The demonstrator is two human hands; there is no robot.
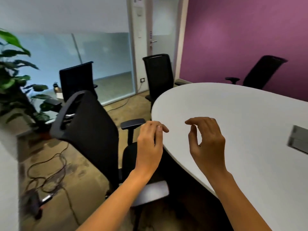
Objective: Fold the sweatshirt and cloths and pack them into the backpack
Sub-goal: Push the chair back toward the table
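Note:
No sweatshirt, cloth or backpack shows in the head view. My left hand point(150, 140) hovers over the rounded left end of the white table point(241, 117), fingers loosely curled, holding nothing. My right hand point(205, 139) hangs above the tabletop a little to the right, thumb and fingers bent but apart, also with nothing in it. Both forearms reach in from the bottom of the frame.
A black office chair point(90, 130) stands just left of my left hand, its armrest point(132, 123) close to the table edge. Two more black chairs point(159, 77) stand behind the table and one point(261, 72) by the purple wall. Cables point(48, 174) lie on the floor; a plant point(15, 84) stands at left. A metal cable hatch point(298, 139) sits in the tabletop.

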